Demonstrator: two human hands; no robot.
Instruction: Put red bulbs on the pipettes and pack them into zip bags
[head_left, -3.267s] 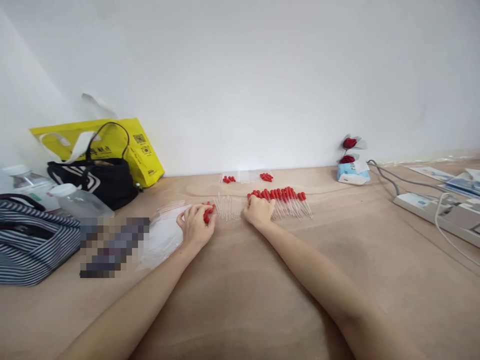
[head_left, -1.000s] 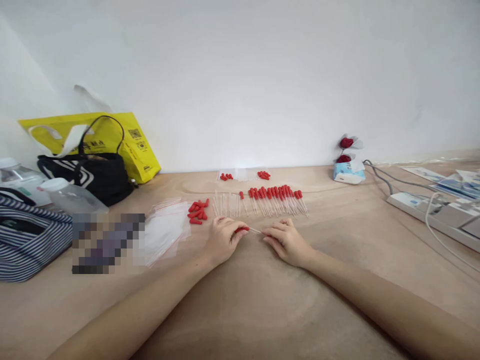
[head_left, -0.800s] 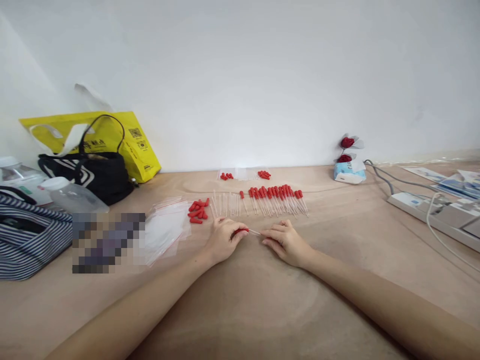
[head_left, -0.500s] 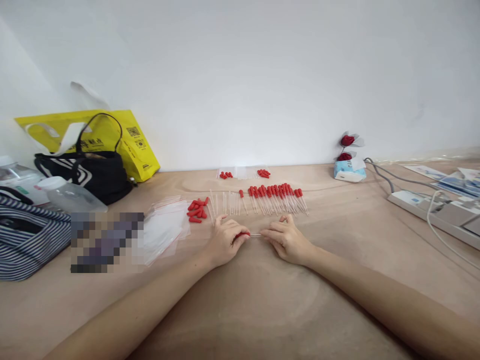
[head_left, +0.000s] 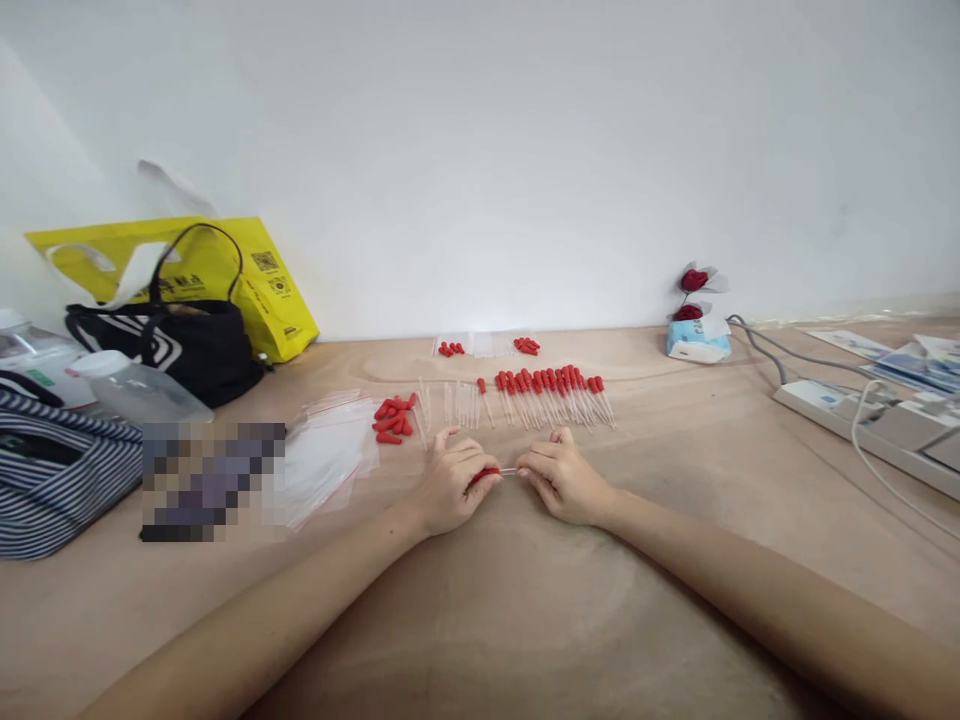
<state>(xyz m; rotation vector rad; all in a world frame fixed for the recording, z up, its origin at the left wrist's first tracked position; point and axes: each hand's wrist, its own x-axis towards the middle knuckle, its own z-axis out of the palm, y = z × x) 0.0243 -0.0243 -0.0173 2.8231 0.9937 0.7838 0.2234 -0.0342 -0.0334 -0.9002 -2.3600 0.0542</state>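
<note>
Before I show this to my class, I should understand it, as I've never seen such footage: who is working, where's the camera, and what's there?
There is no robot: these are a person's bare hands. One head-worn camera took every picture, looking forward and down. The left hand pinches a red cap; the right hand holds a thin clear tube beside it. Beyond them on the wooden surface lie loose red caps, bare clear tubes and a row of red-capped tubes. Clear zip bags lie to the left.
</note>
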